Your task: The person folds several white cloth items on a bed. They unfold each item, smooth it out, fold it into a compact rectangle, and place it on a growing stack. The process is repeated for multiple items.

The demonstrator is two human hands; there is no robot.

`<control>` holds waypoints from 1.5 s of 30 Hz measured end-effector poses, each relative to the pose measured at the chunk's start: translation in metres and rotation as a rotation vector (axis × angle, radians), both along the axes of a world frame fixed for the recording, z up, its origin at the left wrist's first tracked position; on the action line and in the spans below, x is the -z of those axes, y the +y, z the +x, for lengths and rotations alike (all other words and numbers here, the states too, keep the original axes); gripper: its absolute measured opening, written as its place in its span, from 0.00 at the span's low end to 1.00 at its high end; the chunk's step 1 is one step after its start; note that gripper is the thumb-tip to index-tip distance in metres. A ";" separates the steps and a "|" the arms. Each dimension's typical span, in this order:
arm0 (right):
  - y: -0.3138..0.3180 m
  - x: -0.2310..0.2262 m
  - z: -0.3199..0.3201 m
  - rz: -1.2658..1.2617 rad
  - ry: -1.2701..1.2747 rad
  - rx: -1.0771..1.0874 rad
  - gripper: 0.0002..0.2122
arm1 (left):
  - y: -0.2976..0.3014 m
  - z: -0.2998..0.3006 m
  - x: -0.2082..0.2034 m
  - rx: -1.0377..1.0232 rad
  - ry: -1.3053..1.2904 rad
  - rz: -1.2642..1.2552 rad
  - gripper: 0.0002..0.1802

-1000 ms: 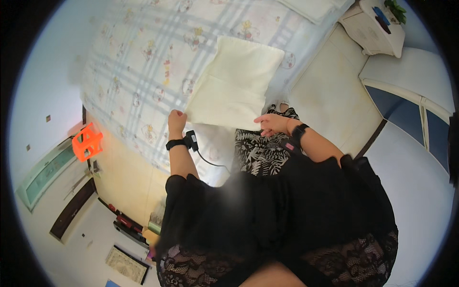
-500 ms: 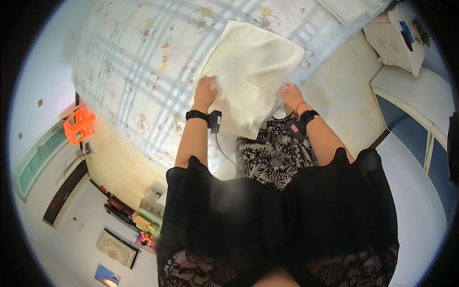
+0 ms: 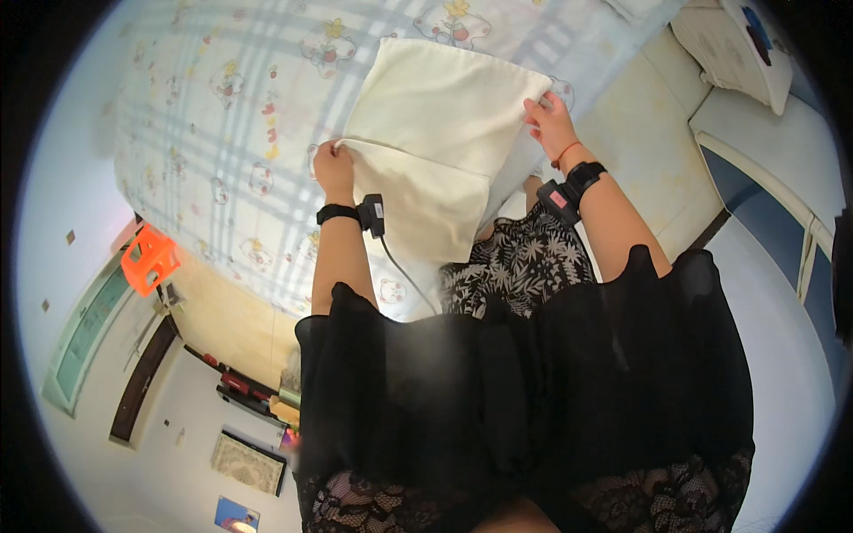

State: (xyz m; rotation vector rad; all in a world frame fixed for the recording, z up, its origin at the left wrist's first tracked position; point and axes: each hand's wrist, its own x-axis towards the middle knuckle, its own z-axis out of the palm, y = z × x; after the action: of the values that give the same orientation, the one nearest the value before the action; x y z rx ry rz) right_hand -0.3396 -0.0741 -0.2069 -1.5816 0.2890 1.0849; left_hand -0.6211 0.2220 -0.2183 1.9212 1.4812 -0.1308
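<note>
Landmark is the bed (image 3: 222,133) with its checked, cartoon-print sheet. Far left of the bed, low down, an orange plastic stool (image 3: 147,259) sits on the floor, roughly where it was half a second ago.

Your left hand (image 3: 332,169) is closed on the near-left corner of the cream pillowcase (image 3: 435,133), fingers curled tight over the fabric edge, knuckles up. Black wrist strap with a small sensor block and a cable hanging toward your body. Half a second ago this hand lay flatter against the cloth; now it pinches the corner and sits further left.

The pillowcase lies over the middle of the bed, near the bed's close edge, spread wider than before. Its near part folds down over the bed's side toward your patterned top. A second ago it was smaller in view and further up the bed.

Your right hand (image 3: 553,120) clamps the pillowcase's right corner, thumb and fingers pinched on the hem, red thread and black band on the wrist. It has moved up and out to the right. Hands are well apart, cloth stretched between them.

Right of the bed, a white pillow (image 3: 729,53) rests on a pale side surface, partly cut by the rim.
</note>
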 end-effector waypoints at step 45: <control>-0.069 0.075 -0.206 -0.380 -0.146 -0.846 0.17 | -0.155 -0.102 0.019 -0.631 -0.432 0.252 0.06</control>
State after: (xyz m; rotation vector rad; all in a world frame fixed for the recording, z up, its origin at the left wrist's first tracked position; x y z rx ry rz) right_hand -0.5455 -0.1434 -0.2821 -2.1945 -0.3350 1.5977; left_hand -0.7228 0.0671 -0.2371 1.4392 1.7644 0.7369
